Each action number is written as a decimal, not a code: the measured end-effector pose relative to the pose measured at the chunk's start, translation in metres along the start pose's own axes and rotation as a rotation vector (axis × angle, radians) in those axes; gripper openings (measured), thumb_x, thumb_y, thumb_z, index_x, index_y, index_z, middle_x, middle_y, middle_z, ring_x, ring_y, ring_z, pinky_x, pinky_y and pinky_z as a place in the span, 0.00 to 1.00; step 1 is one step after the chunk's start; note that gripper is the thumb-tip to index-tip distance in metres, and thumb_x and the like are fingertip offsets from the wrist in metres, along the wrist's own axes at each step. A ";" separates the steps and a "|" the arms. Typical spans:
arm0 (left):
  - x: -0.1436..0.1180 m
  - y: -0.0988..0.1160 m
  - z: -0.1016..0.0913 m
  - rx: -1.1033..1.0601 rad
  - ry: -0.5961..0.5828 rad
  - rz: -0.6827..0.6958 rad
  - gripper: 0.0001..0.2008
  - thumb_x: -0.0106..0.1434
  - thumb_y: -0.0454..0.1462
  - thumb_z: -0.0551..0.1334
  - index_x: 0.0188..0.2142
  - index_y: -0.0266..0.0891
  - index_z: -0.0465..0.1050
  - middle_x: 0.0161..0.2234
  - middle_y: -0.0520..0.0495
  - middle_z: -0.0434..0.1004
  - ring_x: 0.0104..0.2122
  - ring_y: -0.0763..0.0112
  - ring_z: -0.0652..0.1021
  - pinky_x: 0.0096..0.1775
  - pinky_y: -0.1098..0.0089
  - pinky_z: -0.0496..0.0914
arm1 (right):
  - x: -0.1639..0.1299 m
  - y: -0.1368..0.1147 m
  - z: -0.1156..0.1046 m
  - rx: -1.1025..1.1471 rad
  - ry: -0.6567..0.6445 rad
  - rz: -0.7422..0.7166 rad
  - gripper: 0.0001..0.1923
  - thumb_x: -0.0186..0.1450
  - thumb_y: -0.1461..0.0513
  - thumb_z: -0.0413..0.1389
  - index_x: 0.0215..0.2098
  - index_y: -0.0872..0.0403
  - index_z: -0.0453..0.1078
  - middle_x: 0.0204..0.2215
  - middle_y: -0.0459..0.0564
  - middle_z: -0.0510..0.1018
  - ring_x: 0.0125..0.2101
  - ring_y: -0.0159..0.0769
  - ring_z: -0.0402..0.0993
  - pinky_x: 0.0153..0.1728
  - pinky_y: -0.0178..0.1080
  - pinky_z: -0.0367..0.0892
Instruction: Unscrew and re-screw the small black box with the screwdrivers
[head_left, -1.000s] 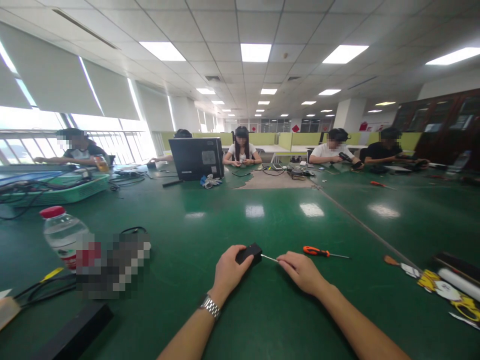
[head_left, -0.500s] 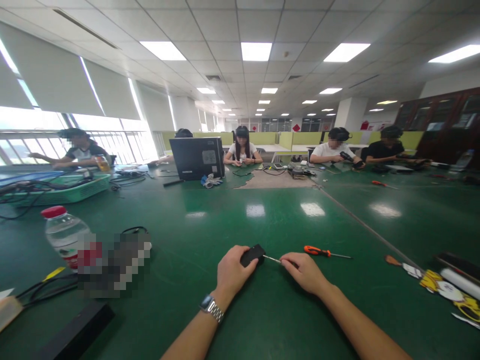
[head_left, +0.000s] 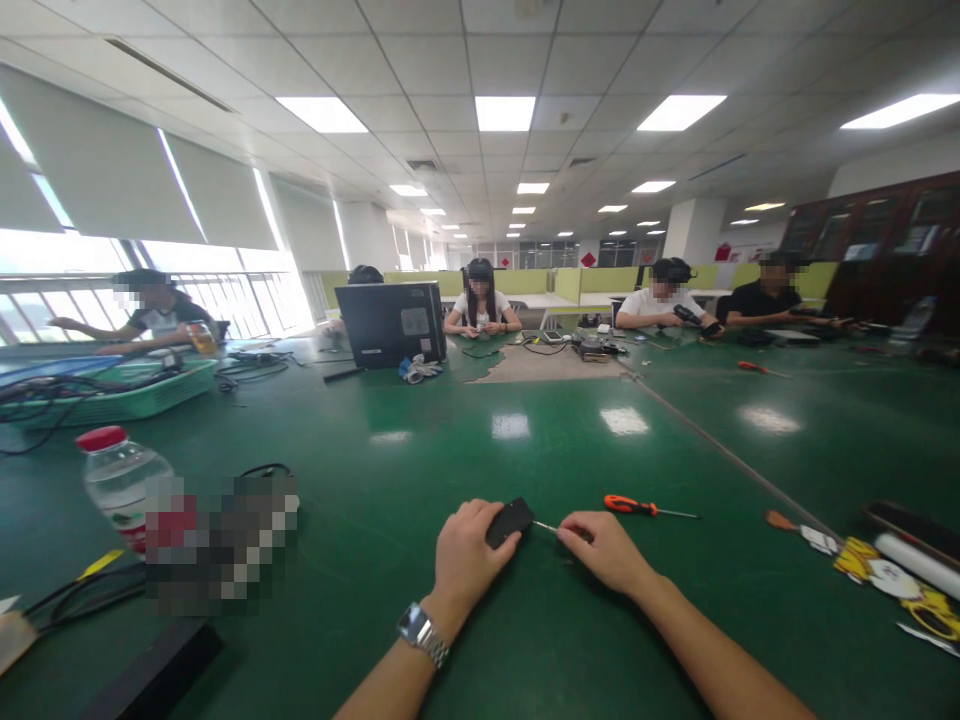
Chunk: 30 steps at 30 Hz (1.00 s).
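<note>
My left hand (head_left: 466, 555), with a metal-band watch on its wrist, is closed around a small flat black rectangular case (head_left: 511, 522), thumb on the near edge and fingers at the far side. In my right hand (head_left: 600, 545) the fingers pinch a thin metal tool (head_left: 546, 526). Its tip meets the right edge of the case, though whether it sits in a gap cannot be seen. My right fingers hide the tool's back end. Just beyond the right hand lies an orange-and-black screwdriver (head_left: 631, 505) on the green tabletop (head_left: 360, 560).
At left stand a bottle (head_left: 124, 480) with a red cap, cables and a black box (head_left: 154, 670). A green basket (head_left: 142, 390) of cables is farther back. Yellow-and-white cutouts (head_left: 889, 575) lie at right. A computer tower (head_left: 390, 325) stands ahead; several people sit around the table.
The black case has turned slightly, showing more of its upper face. The metal tool stays at its right edge. The whole view has shifted a little.
</note>
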<state>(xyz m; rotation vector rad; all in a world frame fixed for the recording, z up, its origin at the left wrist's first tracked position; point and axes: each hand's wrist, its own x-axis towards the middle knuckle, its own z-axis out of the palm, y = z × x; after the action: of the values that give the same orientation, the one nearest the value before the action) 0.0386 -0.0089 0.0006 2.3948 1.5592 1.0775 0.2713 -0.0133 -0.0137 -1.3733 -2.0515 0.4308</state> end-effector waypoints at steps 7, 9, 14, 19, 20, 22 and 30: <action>-0.003 -0.009 0.000 -0.333 -0.143 -0.042 0.18 0.56 0.42 0.66 0.46 0.41 0.74 0.40 0.46 0.77 0.40 0.62 0.76 0.43 0.66 0.69 | -0.002 -0.002 0.002 -0.099 -0.024 -0.005 0.15 0.63 0.52 0.52 0.31 0.51 0.75 0.28 0.47 0.77 0.30 0.35 0.71 0.33 0.35 0.60; -0.003 -0.009 0.000 -0.326 -0.168 -0.015 0.19 0.55 0.42 0.67 0.46 0.41 0.73 0.40 0.47 0.76 0.39 0.62 0.75 0.42 0.66 0.69 | -0.003 -0.002 0.001 -0.108 -0.025 0.003 0.16 0.63 0.51 0.52 0.30 0.52 0.75 0.27 0.47 0.77 0.30 0.35 0.71 0.32 0.35 0.59; -0.004 -0.007 -0.002 -0.327 -0.210 -0.009 0.18 0.56 0.41 0.66 0.46 0.40 0.73 0.41 0.46 0.76 0.40 0.62 0.75 0.43 0.67 0.68 | -0.002 0.001 0.000 -0.161 0.069 0.020 0.20 0.64 0.48 0.50 0.27 0.52 0.74 0.25 0.47 0.76 0.28 0.34 0.70 0.30 0.35 0.58; -0.005 -0.004 -0.006 -0.360 -0.304 0.026 0.19 0.56 0.41 0.66 0.47 0.42 0.72 0.43 0.47 0.76 0.42 0.62 0.75 0.46 0.66 0.67 | -0.003 -0.004 0.001 -0.240 0.153 0.022 0.24 0.68 0.49 0.43 0.25 0.52 0.71 0.25 0.47 0.75 0.28 0.34 0.70 0.30 0.35 0.56; -0.005 -0.003 -0.005 -0.368 -0.314 0.029 0.19 0.56 0.41 0.67 0.47 0.42 0.72 0.44 0.47 0.76 0.43 0.62 0.75 0.47 0.66 0.67 | -0.004 -0.006 0.002 -0.239 0.150 0.011 0.24 0.69 0.50 0.42 0.27 0.52 0.71 0.26 0.48 0.75 0.29 0.34 0.70 0.31 0.35 0.56; -0.006 -0.003 -0.003 -0.383 -0.317 0.021 0.21 0.55 0.41 0.67 0.49 0.41 0.71 0.46 0.46 0.76 0.45 0.61 0.74 0.49 0.66 0.66 | -0.005 -0.009 0.004 -0.214 0.122 -0.019 0.23 0.70 0.51 0.40 0.31 0.52 0.72 0.29 0.48 0.76 0.31 0.34 0.71 0.33 0.35 0.58; -0.008 -0.002 -0.001 -0.381 -0.288 -0.008 0.23 0.54 0.41 0.68 0.49 0.40 0.70 0.44 0.47 0.76 0.42 0.62 0.75 0.46 0.66 0.68 | -0.005 -0.011 0.011 -0.165 -0.065 -0.079 0.20 0.69 0.50 0.42 0.41 0.51 0.72 0.36 0.48 0.77 0.38 0.37 0.71 0.39 0.36 0.61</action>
<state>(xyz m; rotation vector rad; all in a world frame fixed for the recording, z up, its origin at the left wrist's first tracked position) 0.0344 -0.0147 -0.0036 2.1649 1.1511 0.8831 0.2576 -0.0219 -0.0169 -1.3840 -2.2280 0.2805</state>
